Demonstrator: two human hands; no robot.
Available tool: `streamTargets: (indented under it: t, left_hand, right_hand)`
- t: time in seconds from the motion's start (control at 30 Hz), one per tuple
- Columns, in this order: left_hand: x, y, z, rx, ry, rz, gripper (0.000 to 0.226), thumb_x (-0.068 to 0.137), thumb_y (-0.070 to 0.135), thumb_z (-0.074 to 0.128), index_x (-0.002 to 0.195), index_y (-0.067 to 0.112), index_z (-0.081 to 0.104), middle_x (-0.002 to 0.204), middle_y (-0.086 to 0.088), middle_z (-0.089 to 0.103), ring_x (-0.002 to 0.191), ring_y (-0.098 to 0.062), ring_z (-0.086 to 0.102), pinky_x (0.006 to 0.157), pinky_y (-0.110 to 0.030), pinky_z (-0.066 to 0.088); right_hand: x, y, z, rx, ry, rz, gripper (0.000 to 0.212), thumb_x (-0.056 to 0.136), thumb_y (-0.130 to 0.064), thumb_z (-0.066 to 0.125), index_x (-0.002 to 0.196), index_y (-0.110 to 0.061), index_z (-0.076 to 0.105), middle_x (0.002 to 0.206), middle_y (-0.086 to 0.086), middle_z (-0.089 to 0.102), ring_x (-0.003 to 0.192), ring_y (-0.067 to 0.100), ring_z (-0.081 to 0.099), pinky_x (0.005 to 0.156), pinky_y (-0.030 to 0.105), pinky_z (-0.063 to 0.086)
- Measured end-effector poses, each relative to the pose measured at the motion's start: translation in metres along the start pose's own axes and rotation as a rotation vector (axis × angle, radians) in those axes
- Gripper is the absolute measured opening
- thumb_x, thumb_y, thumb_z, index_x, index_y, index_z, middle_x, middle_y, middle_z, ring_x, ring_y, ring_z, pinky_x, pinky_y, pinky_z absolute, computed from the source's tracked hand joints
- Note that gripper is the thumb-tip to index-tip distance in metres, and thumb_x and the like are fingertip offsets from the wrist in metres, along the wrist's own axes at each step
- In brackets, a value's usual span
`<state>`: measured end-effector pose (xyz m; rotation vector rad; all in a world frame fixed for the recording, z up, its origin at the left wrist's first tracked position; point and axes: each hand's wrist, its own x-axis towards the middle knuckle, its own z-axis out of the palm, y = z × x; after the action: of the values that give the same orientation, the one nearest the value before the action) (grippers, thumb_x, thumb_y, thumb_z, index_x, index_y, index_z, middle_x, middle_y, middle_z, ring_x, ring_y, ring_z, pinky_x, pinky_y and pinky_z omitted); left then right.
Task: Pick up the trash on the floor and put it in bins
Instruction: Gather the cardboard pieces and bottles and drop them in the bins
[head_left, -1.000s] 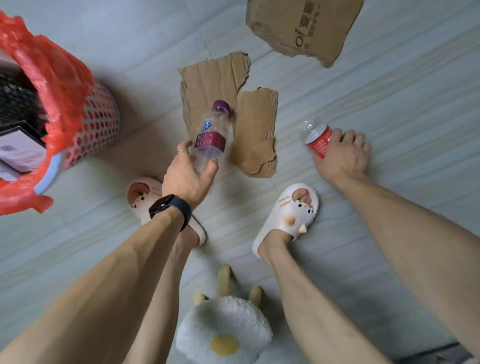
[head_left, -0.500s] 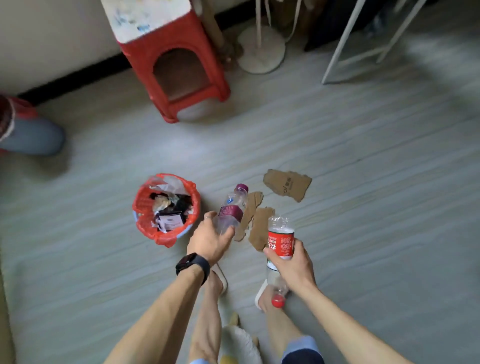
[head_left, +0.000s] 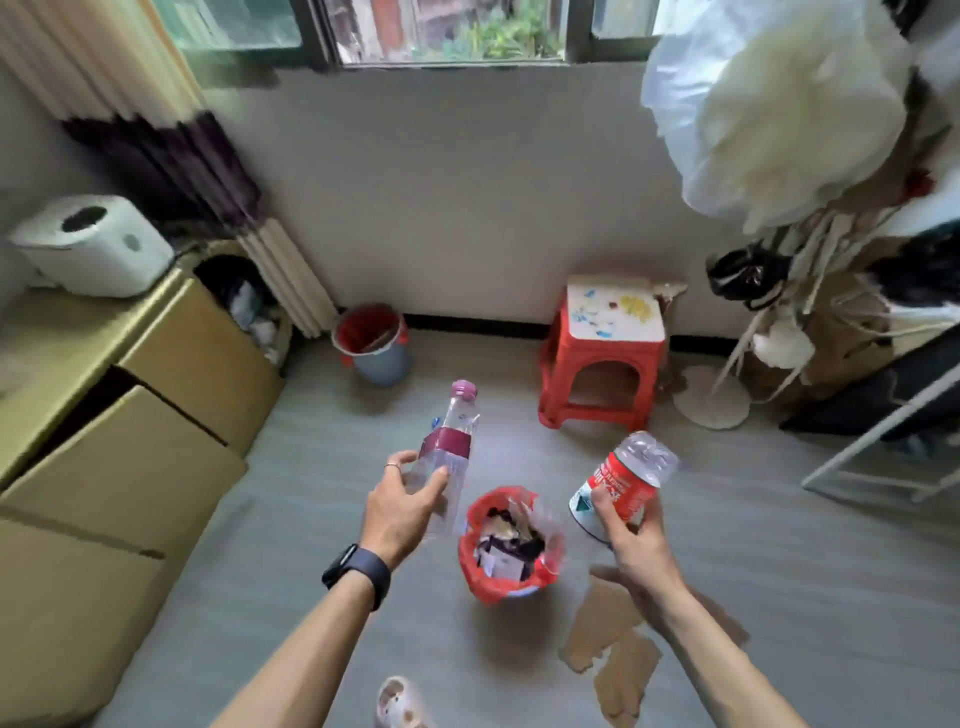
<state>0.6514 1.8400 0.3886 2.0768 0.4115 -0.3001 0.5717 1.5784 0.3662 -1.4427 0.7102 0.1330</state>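
Your left hand (head_left: 402, 512) has the purple-capped bottle (head_left: 449, 447) round its lower body. The fingers are curled over the far side and the thumb closes on the near side, so it is a full grip. The ringed finger (head_left: 393, 466) sits highest. The bottle stands almost upright, with its long axis leaning a touch right and the cap pointing up and away toward the wall. It is off the floor (head_left: 311, 519), held left of the near bin (head_left: 475, 571) and a little beyond it.

Your right hand (head_left: 636, 540) is wrapped round the red-labelled bottle (head_left: 623, 480), with the thumb pressed on the label and the fingers curled behind it. This one tilts more: its clear ribbed end points up and to the right, and the long axis runs down-left into your palm. The lower end is hidden behind your hand, so you can't tell whether it has a cap. It hangs just right of the near bin, above the rim.

The near bin, lined in red, stands on the floor between your two hands, stuffed with paper scraps and dark wrappers. The far bin (head_left: 382, 364) sits at the floor's far edge against the wall, left of the red stool (head_left: 602, 364).

Cardboard pieces (head_left: 602, 623) lie flat on the floor right of the near bin, and your right forearm covers part of them. A slipper (head_left: 397, 704) is cut off by the bottom edge. The label print on both bottles is too smeared to read.
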Motion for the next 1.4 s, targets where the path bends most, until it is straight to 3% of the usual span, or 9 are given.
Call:
streamTargets:
  t: [0.13, 0.27, 0.33, 0.47, 0.6, 0.77, 0.97, 1.17, 1.4]
  left_hand:
    - [0.047, -0.023, -0.111, -0.257, -0.042, -0.047, 0.08, 0.061, 0.054, 0.076, 0.129, 0.022, 0.045, 0.096, -0.008, 0.072, 0.084, -0.017, 0.068, 0.081, -0.035, 0.05]
    - [0.077, -0.042, -0.198, -0.29, -0.137, -0.058, 0.096, 0.073, 0.008, 0.081, 0.144, 0.038, 0.023, 0.112, -0.01, 0.058, 0.094, -0.027, 0.068, 0.067, -0.031, 0.053]
    - [0.085, -0.052, -0.241, -0.274, -0.151, -0.047, 0.106, 0.072, -0.003, 0.076, 0.142, 0.05, 0.017, 0.114, -0.011, 0.056, 0.095, -0.027, 0.067, 0.064, -0.032, 0.055]
    - [0.113, -0.051, -0.298, -0.3, -0.117, -0.033, 0.091, 0.06, 0.002, 0.072, 0.127, 0.054, 0.037, 0.112, -0.011, 0.058, 0.093, -0.021, 0.063, 0.073, -0.041, 0.057]
    - [0.146, -0.054, -0.309, -0.314, -0.218, -0.069, 0.076, 0.06, 0.011, 0.074, 0.115, 0.055, 0.044, 0.116, -0.008, 0.057, 0.106, -0.026, 0.061, 0.085, -0.054, 0.054]
    - [0.218, -0.044, -0.297, -0.207, -0.25, -0.031, 0.056, 0.071, 0.035, 0.082, 0.115, 0.031, 0.048, 0.116, 0.003, 0.058, 0.099, -0.01, 0.059, 0.075, -0.03, 0.053]
    - [0.343, -0.004, -0.297, 0.003, -0.133, 0.078, 0.069, 0.07, 0.043, 0.076, 0.13, 0.039, 0.044, 0.104, 0.011, 0.063, 0.096, -0.007, 0.062, 0.082, -0.023, 0.052]
    - [0.464, 0.027, -0.326, 0.175, 0.014, 0.051, 0.078, 0.064, 0.043, 0.066, 0.129, 0.059, 0.026, 0.106, 0.006, 0.065, 0.098, -0.019, 0.063, 0.088, -0.035, 0.051]
    - [0.573, 0.029, -0.336, 0.29, 0.141, -0.051, 0.057, 0.073, 0.039, 0.068, 0.114, 0.041, 0.028, 0.11, 0.003, 0.056, 0.096, -0.034, 0.06, 0.079, -0.035, 0.046]
  right_hand:
    - [0.007, -0.029, 0.122, -0.078, -0.162, -0.047, 0.078, 0.057, -0.046, 0.089, 0.12, -0.027, 0.048, 0.11, 0.006, 0.07, 0.096, 0.024, 0.071, 0.075, 0.05, 0.06]
    - [0.005, -0.059, 0.212, -0.168, -0.27, -0.082, 0.043, 0.073, -0.006, 0.085, 0.105, -0.018, 0.057, 0.092, 0.006, 0.073, 0.077, 0.015, 0.07, 0.06, 0.024, 0.053]
    - [0.001, -0.073, 0.255, -0.205, -0.334, -0.07, 0.042, 0.07, -0.014, 0.087, 0.105, -0.013, 0.063, 0.091, 0.008, 0.075, 0.078, 0.016, 0.072, 0.066, 0.026, 0.054]
    - [0.006, -0.094, 0.321, -0.205, -0.426, -0.001, 0.072, 0.05, -0.056, 0.079, 0.11, -0.018, 0.067, 0.097, 0.002, 0.076, 0.089, 0.018, 0.067, 0.076, 0.033, 0.048]
    - [0.025, -0.104, 0.381, -0.047, -0.6, 0.177, 0.08, 0.049, -0.053, 0.082, 0.119, -0.019, 0.064, 0.114, 0.007, 0.072, 0.108, 0.029, 0.064, 0.086, 0.045, 0.049]
    - [0.08, -0.14, 0.444, -0.029, -0.759, 0.136, 0.072, 0.063, -0.05, 0.078, 0.128, -0.024, 0.058, 0.126, 0.004, 0.067, 0.115, 0.03, 0.065, 0.095, 0.056, 0.05]
    - [0.185, -0.172, 0.489, -0.046, -0.674, 0.171, 0.054, 0.077, -0.054, 0.075, 0.123, -0.03, 0.059, 0.12, 0.01, 0.068, 0.106, 0.033, 0.069, 0.089, 0.06, 0.052]
    - [0.305, -0.223, 0.504, -0.253, -0.598, 0.228, 0.062, 0.073, -0.051, 0.078, 0.121, -0.027, 0.047, 0.102, 0.009, 0.061, 0.074, 0.024, 0.061, 0.066, 0.034, 0.052]
    - [0.412, -0.253, 0.547, -0.517, -0.57, 0.23, 0.055, 0.066, -0.035, 0.076, 0.107, -0.009, 0.052, 0.077, 0.005, 0.053, 0.062, 0.016, 0.05, 0.056, 0.028, 0.039]
